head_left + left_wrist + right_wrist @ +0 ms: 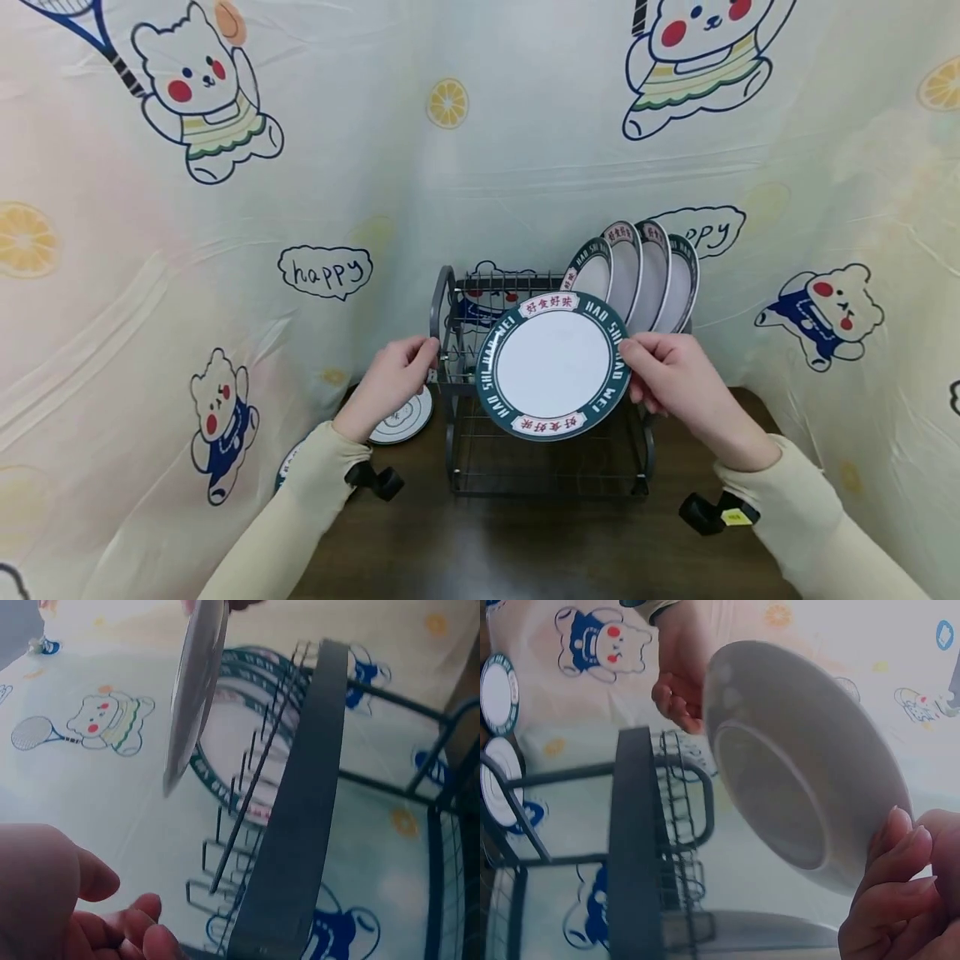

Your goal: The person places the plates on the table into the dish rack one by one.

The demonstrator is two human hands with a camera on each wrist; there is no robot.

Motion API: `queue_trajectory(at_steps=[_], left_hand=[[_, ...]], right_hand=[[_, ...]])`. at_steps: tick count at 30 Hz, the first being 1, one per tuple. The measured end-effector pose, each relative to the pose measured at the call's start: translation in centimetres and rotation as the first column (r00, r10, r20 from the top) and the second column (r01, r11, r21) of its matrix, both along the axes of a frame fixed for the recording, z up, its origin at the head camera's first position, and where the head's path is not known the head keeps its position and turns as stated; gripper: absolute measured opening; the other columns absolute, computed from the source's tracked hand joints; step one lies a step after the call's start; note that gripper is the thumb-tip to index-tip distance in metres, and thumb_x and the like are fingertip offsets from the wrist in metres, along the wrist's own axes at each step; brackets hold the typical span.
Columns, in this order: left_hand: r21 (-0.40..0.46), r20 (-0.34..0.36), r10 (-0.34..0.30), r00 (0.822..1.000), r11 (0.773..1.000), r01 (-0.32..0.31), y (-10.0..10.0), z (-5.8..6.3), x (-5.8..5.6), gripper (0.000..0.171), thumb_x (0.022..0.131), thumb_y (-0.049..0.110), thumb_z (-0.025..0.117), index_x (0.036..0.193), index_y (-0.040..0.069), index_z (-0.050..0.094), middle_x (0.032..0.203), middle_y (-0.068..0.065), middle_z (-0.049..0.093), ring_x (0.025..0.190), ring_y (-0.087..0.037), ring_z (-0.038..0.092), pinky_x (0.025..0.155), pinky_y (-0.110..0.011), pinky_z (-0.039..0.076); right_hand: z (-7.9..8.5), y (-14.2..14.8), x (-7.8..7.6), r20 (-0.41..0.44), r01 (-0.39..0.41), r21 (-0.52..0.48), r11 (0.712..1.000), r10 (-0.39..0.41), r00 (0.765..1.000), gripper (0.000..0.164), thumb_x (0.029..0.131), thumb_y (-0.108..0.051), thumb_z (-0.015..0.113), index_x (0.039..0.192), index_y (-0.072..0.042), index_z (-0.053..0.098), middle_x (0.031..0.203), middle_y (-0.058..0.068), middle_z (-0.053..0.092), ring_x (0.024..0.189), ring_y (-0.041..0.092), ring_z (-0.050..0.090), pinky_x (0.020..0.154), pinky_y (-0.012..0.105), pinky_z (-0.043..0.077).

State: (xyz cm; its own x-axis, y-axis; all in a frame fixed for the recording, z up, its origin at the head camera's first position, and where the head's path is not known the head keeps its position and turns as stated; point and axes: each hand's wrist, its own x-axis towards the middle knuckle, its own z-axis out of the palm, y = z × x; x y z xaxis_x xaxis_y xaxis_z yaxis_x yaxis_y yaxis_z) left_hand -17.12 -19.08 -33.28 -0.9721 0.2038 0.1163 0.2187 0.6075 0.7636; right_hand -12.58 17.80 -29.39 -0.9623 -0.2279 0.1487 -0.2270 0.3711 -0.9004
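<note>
Plate (553, 367): round, white-centred; green rim lettered in white, with red characters on white panels; pale underside ringed by a raised foot. Held at its right edge, tilted, patterned face exposed, raised clear of the wire slots. Dish rack (307, 802): dark grey, two-tiered, set upright, partly hidden by the plate.

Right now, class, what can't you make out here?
- Head: lower edges of the standing green-rimmed round white plates, hidden by the held green-rimmed round white plate and bare right hand.
- Left wrist: most of that hand, cut off by the top edge.
- Right wrist: held plate's front, hidden behind its underside.
</note>
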Motion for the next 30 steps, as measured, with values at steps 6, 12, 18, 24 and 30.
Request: queue_trajectory(at_steps=[6,12,18,24,30], left_hand=[[-0.202,-0.095,0.056,0.994,0.977,-0.074,-0.3,-0.4,-1.3,0.033,0.109,0.033,0.048,0.098,0.009,0.068,0.07,-0.003,0.057,0.061,-0.021,0.052,0.055,-0.034,0.04],[-0.322,-0.172,0.098,0.98,0.935,-0.15,-0.3,-0.6,-2.2,0.032,0.108,0.037,0.049,0.101,0.011,0.066,0.067,-0.002,0.059,0.053,-0.02,0.049,0.045,-0.033,0.036],[-0.373,-0.253,0.096,0.963,0.908,-0.188,0.5,-0.2,-2.7,0.033,0.108,0.036,0.052,0.094,0.01,0.067,0.07,-0.002,0.062,0.054,-0.019,0.052,0.045,-0.032,0.038],[-0.369,-0.271,0.096,0.958,0.909,-0.195,1.0,-0.3,-2.8,0.032,0.108,0.03,0.057,0.087,0.008,0.065,0.064,-0.002,0.054,0.051,-0.018,0.049,0.046,-0.03,0.034],[-0.363,-0.271,0.104,0.957,0.91,-0.201,1.1,-0.3,-2.9,0.031,0.107,0.03,0.058,0.09,0.006,0.07,0.065,-0.003,0.057,0.052,-0.019,0.05,0.046,-0.03,0.035]], right_hand=[[2.0,1.5,-0.8,-0.032,0.045,0.074,0.996,-0.042,0.999,0.038,0.109,-0.025,0.052,0.086,0.001,0.066,0.062,0.005,0.06,0.047,0.019,0.051,0.041,0.03,0.043],[5.2,2.0,-1.6,-0.093,0.086,0.182,0.98,-0.07,0.993,0.041,0.109,-0.028,0.051,0.081,-0.001,0.065,0.064,0.008,0.062,0.048,0.022,0.054,0.043,0.03,0.046],[9.2,1.5,-2.8,-0.168,0.152,0.305,0.94,-0.104,0.98,0.044,0.108,-0.031,0.05,0.08,-0.002,0.067,0.065,0.011,0.063,0.05,0.027,0.055,0.044,0.031,0.045],[12.6,0.4,-4.7,-0.239,0.193,0.443,0.876,-0.092,0.967,0.046,0.105,-0.03,0.048,0.074,-0.004,0.069,0.065,0.013,0.066,0.051,0.028,0.057,0.047,0.031,0.045],[14.1,-0.1,-6.3,-0.204,0.204,0.505,0.838,-0.114,0.972,0.044,0.102,-0.028,0.047,0.072,-0.004,0.069,0.063,0.01,0.064,0.054,0.025,0.057,0.048,0.031,0.043]])
